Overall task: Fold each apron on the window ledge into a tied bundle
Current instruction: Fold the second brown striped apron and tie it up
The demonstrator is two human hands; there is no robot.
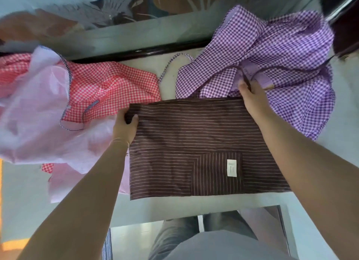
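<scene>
A brown apron (186, 143) with thin white stripes lies flat as a rectangle on the pale window ledge (27, 191), a white label on its pocket. My left hand (125, 123) pinches its far left corner, thumb on top. My right hand (250, 96) grips the far right corner together with the apron's dark strap (281, 70), which loops over the purple cloth. A red-and-white checked apron (108, 88) lies crumpled at the left. A purple-and-white checked apron (272, 65) is heaped at the right.
A pale pink cloth (38, 123) lies over the red apron at the left. The dark window frame (139, 52) and frosted patterned glass run along the back. The ledge's front edge is near my body, with my legs below it.
</scene>
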